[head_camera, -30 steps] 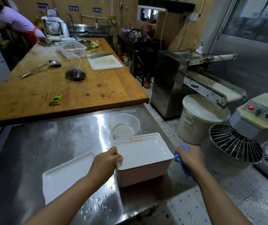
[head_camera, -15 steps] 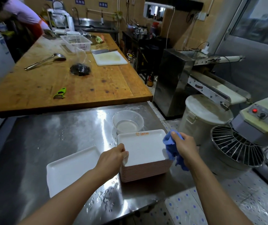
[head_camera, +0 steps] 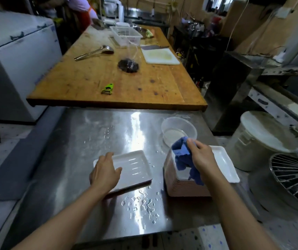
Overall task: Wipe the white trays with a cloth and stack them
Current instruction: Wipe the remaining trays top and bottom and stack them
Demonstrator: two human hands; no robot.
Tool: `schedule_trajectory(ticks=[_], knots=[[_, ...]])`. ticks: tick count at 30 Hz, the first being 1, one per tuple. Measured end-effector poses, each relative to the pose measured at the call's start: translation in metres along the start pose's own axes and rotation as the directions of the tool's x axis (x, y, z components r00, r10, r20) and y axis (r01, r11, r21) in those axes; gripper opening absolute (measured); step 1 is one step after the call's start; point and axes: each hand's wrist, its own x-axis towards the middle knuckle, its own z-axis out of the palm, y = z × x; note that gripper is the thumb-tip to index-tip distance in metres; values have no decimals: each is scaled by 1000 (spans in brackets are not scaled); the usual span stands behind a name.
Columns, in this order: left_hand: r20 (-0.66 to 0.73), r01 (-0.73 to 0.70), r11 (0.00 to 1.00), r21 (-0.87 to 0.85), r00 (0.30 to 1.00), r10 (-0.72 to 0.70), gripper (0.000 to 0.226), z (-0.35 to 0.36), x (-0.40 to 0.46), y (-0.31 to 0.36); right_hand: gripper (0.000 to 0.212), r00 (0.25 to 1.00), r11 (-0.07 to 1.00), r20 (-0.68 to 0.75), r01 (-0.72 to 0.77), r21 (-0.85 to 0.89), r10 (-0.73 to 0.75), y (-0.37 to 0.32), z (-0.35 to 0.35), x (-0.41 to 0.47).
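Observation:
A single white tray [head_camera: 135, 166] lies flat on the wet steel table [head_camera: 90, 141]. My left hand [head_camera: 105, 173] rests on the tray's left part, fingers spread over its rim. To the right stands a stack of trays [head_camera: 224, 163], white on top with pinkish sides. My right hand [head_camera: 201, 157] grips a crumpled blue cloth [head_camera: 182, 156] above the stack's left end. The cloth hangs down over the stack's near side.
A clear plastic bowl [head_camera: 179, 129] with some water sits just behind the stack. Water drops lie on the steel near the front edge. A wooden table [head_camera: 119, 78] with a peeler, ladle and cutting board is beyond. A mixer guard [head_camera: 292, 177] and white bucket [head_camera: 263, 139] stand right.
My left hand has left the stack's corner and moved onto the single tray at the left. My right hand has brought the cloth from the stack's right side over its top.

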Motion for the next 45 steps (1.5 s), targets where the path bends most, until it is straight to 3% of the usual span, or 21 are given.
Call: schedule_trajectory(ticks=[5, 11, 14, 17, 18, 20, 22, 23, 25, 26, 30, 33, 35, 37, 42, 45], knots=[[66, 265, 964, -23, 963, -263, 58, 2, 7, -50, 34, 994, 998, 98, 46, -34, -42, -1, 53, 2], [122, 294, 954, -51, 950, -286, 43, 22, 11, -80, 36, 972, 992, 218, 107, -62, -91, 22, 115, 6], [94, 272, 957, -105, 960, -262, 33, 29, 11, -87, 32, 974, 953, 163, 195, -232, -159, 43, 141, 16], [79, 258, 958, -122, 965, -250, 29, 30, 14, -91, 26, 969, 839, 228, 198, -506, -91, 68, 159, 25], [79, 255, 959, -125, 966, -246, 28, 30, 15, -92, 31, 968, 760, 244, 200, -618, -56, 76, 162, 24], [79, 250, 959, -132, 967, -241, 26, 29, 16, -94, 38, 952, 574, 279, 301, -761, -128, 89, 163, 20], [82, 244, 960, -137, 969, -235, 25, 30, 16, -95, 32, 909, 506, 352, 417, -755, -224, 100, 165, 20], [83, 241, 960, -140, 969, -231, 25, 30, 17, -96, 27, 906, 557, 360, 421, -716, -222, 105, 165, 22], [89, 234, 961, -146, 971, -223, 25, 31, 18, -96, 17, 951, 718, 268, 292, -631, -151, 103, 168, 26], [94, 231, 961, -149, 971, -219, 25, 31, 18, -96, 14, 968, 748, 202, 246, -616, -152, 103, 171, 31], [90, 204, 966, -160, 977, -191, 27, 32, 21, -97, 15, 978, 762, 87, 203, -615, -190, 95, 191, 52], [91, 187, 967, -174, 981, -173, 28, 33, 20, -98, 14, 963, 696, 155, 265, -667, -219, 91, 205, 58], [96, 190, 963, -193, 980, -174, 27, 34, 19, -98, 27, 934, 596, 270, 356, -720, -233, 94, 212, 56], [106, 191, 961, -199, 979, -173, 29, 33, 19, -98, 39, 891, 560, 362, 454, -693, -274, 92, 222, 48], [120, 194, 958, -212, 978, -172, 31, 29, 18, -96, 40, 742, 587, 567, 651, -481, -359, 78, 260, 24], [100, 183, 955, -234, 981, -164, 27, 27, 18, -96, 41, 715, 620, 591, 667, -414, -374, 75, 274, 18]])
